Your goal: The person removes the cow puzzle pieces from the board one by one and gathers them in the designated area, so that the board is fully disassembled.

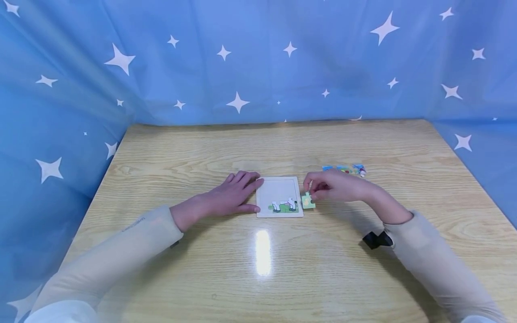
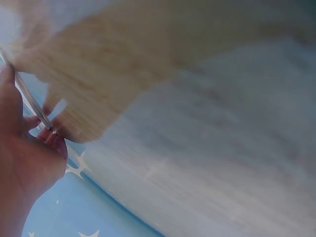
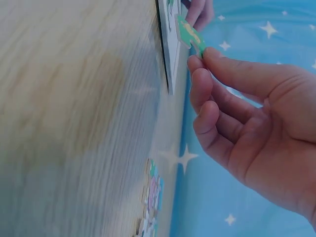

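A square white puzzle board (image 1: 276, 190) lies on the table, with pieces showing white animal legs on green (image 1: 284, 206) set along its lower edge. My left hand (image 1: 226, 196) rests at the board's left edge, thumb at the lower corner and fingers spread toward the upper one. In the right wrist view, my right hand (image 3: 256, 113) pinches a green jigsaw piece (image 3: 191, 35) with a yellowish figure between thumb and index finger. The head view has this piece right beside the board's right edge, tilted, its knob pointing away from me.
Several colourful loose puzzle pieces (image 1: 350, 169) lie behind my right hand, which partly covers them. The wooden table (image 1: 226, 269) reflects a bright light in front of the board. A blue curtain (image 1: 258, 58) with white stars hangs behind and at the sides.
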Motion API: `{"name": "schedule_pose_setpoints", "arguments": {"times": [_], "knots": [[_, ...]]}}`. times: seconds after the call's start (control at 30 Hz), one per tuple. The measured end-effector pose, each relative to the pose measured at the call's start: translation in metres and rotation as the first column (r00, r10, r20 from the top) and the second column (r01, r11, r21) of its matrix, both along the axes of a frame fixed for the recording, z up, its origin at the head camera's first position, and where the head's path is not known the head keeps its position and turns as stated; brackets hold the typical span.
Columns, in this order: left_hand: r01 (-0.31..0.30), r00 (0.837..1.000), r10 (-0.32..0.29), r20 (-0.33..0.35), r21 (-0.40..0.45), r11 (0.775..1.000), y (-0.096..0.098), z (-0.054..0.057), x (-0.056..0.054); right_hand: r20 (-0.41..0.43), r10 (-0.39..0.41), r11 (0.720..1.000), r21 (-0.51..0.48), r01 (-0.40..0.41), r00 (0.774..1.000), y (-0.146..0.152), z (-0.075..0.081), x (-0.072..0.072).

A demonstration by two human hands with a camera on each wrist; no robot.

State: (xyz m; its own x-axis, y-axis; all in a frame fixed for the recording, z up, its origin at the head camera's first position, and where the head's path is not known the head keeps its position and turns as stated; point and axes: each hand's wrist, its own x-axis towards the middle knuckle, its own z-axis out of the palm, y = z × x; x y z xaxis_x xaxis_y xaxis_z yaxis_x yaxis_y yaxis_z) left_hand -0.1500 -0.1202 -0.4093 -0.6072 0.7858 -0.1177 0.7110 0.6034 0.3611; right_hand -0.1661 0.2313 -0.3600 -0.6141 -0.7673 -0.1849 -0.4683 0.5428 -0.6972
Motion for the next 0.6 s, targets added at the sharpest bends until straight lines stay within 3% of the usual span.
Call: {"name": "schedule_pose_setpoints", "arguments": {"times": [0.6], "knots": [[-0.007,1.000,0.007,0.002,-0.003,1.000,0.000,-0.002,0.000,-0.006,-0.070,0.997,0.026,0.070,0.998,0.030,0.003,-0.003]]}}
